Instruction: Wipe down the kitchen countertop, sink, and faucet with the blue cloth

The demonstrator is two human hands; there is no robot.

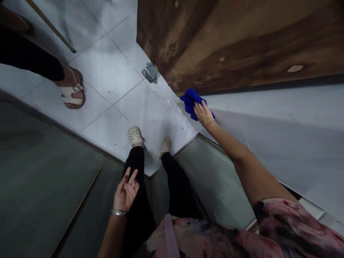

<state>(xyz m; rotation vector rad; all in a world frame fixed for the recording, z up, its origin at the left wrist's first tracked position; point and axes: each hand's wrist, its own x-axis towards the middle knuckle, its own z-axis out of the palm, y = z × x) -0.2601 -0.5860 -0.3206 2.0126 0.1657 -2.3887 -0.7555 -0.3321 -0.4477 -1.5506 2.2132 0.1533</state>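
My right hand (204,113) is stretched out with its fingers over a bunched blue cloth (191,102). The cloth lies against the white tiled wall (231,107), by the lower corner of a brown wooden panel (225,39). My left hand (127,193) hangs in the air in front of my left leg, palm up. Its fingers are partly spread and hold nothing. A silver band circles that wrist.
A crumpled clear plastic packet (151,72) lies on the white tiled floor (107,68) beside the panel's edge. Another person's sandalled foot (73,91) stands at the left, near a thin stick (52,27). Dark green panels (43,161) border the floor close to my feet.
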